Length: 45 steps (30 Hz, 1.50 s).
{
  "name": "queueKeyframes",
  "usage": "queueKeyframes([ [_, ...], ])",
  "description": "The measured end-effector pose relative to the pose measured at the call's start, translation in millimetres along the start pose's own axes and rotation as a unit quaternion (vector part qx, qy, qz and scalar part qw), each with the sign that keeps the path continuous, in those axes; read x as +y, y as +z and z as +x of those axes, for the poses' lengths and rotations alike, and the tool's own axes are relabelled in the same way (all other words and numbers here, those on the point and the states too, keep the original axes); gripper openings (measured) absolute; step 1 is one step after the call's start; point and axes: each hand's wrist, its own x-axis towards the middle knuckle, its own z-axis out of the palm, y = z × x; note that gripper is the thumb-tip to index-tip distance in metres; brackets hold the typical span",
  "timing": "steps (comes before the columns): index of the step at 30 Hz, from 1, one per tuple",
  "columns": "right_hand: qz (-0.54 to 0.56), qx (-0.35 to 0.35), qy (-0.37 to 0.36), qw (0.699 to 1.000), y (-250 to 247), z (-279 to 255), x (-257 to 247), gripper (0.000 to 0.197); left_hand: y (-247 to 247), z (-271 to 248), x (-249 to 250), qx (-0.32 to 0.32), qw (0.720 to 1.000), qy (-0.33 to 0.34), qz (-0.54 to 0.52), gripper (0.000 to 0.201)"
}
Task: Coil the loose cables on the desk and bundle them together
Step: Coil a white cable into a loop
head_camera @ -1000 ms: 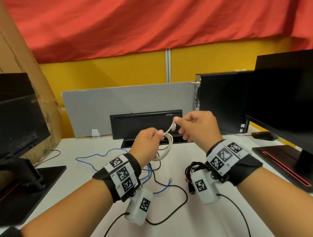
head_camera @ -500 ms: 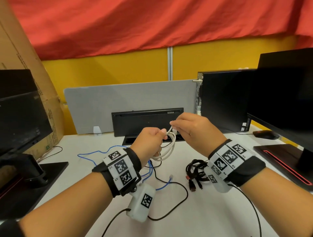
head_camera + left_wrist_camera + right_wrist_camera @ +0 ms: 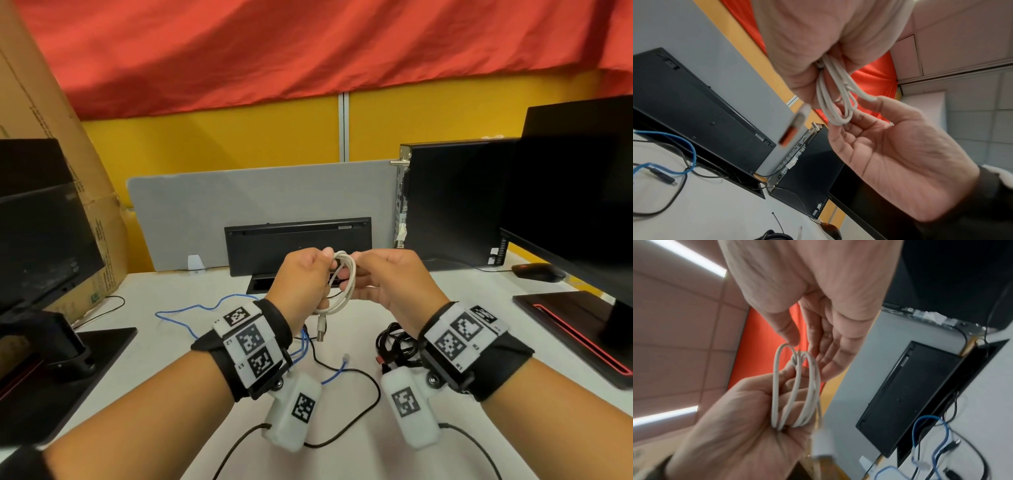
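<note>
Gripping the white cable coil (image 3: 348, 278), left hand (image 3: 301, 277) wears tags (image 3: 250, 340) L1, L2; right hand (image 3: 394, 278) touches its loops, fingers (image 3: 828, 340) relaxed

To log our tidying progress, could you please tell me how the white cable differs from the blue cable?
The white cable is wound into loops; the blue cable sprawls uncoiled. The white cable is up in the left hand, with the right hand touching it; the blue cable lies on the desk, untouched. Both are thin cables.
</note>
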Motion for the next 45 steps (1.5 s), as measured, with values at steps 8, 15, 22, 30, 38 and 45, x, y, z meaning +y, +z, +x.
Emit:
queueKeyframes([
  [8,-0.064,0.028,-0.010,0.998,7.5,-4.4,2.0,0.011,3.2,5.4,-5.5,0.012,0.998,0.034,0.050,0.031],
  [15,-0.191,0.037,0.000,0.981,1.5,-1.6,3.3,0.013,-2.3,7.5,-9.3,-0.032,0.992,0.057,0.110,0.031],
  [22,-0.197,0.034,-0.061,0.978,1.5,2.7,5.4,0.016,-0.6,7.9,-3.4,-0.069,0.992,0.047,0.097,0.037],
  [30,-0.481,0.089,-0.424,0.763,-0.7,-0.8,1.0,0.020,-1.6,7.1,0.7,-0.047,0.999,0.014,0.019,0.036],
  [38,-0.340,0.087,-0.400,0.847,-3.9,4.6,10.5,0.009,-7.3,13.1,1.0,-0.031,0.993,0.063,0.091,0.035],
  [45,-0.115,0.151,-0.124,0.974,1.3,11.1,-1.6,0.025,-15.1,16.3,-7.2,-0.012,0.993,0.077,0.093,0.028],
])
